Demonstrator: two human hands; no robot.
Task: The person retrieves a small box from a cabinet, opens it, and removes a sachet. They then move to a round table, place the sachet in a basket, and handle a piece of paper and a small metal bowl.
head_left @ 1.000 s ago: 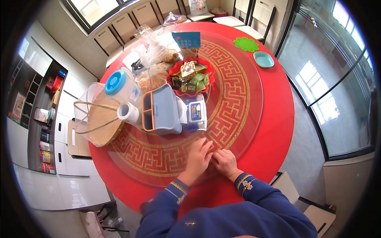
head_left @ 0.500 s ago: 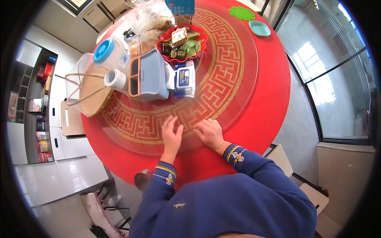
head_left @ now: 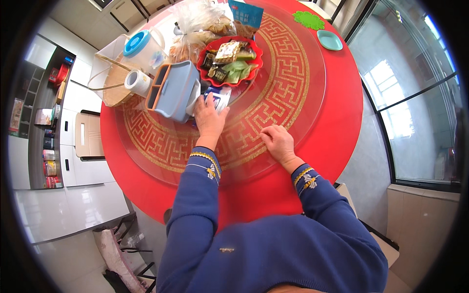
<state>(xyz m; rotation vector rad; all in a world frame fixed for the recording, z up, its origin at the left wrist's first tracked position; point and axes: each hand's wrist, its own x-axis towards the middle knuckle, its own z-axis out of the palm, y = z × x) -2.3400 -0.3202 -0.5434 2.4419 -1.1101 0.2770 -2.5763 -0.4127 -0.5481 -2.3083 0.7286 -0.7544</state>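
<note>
My left hand reaches over the near end of a blue and white wet-wipes pack, fingers apart. Its fingertips overlap the pack; whether they press on it I cannot tell. Just left of the hand stands a grey-blue tissue box with orange-rimmed side compartments, and a white tissue sticks out beside it. My right hand hovers low over the gold-patterned glass turntable, its fingers curled together. Anything inside them is hidden.
Beyond the pack, a red scalloped bowl holds wrapped snacks. Plastic bags, a blue snack pouch, a blue-lidded jug, a paper roll and a basket crowd the far left. A turquoise dish lies far right.
My left hand has moved forward from near my right hand to the wipes pack. My right hand has shifted right and slightly forward. The turntable's items appear turned slightly.
</note>
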